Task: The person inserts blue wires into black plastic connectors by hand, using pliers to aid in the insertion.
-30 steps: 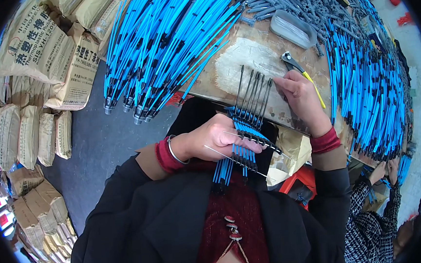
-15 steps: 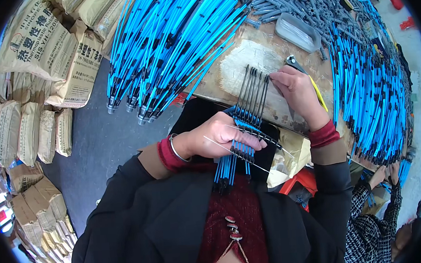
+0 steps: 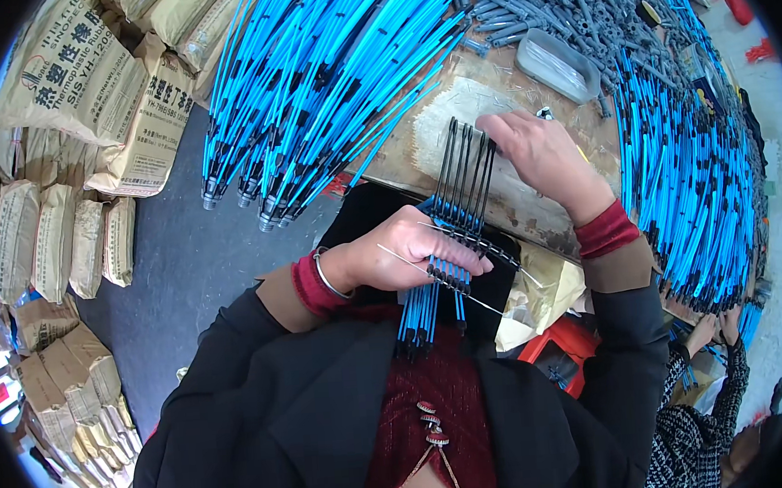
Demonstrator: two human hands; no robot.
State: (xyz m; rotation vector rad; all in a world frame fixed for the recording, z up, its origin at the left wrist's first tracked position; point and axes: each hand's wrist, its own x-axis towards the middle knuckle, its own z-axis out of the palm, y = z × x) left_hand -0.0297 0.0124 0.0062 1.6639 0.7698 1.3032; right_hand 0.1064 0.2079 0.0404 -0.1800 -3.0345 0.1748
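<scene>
At the near edge of the worn wooden counter (image 3: 533, 202), left hand (image 3: 405, 257) is closed around a bundle of thin blue-and-black plastic rods (image 3: 450, 240), black ends fanned onto the counter. Right hand (image 3: 543, 152) rests fingers curled beside those tips; its grip cannot be told.
</scene>
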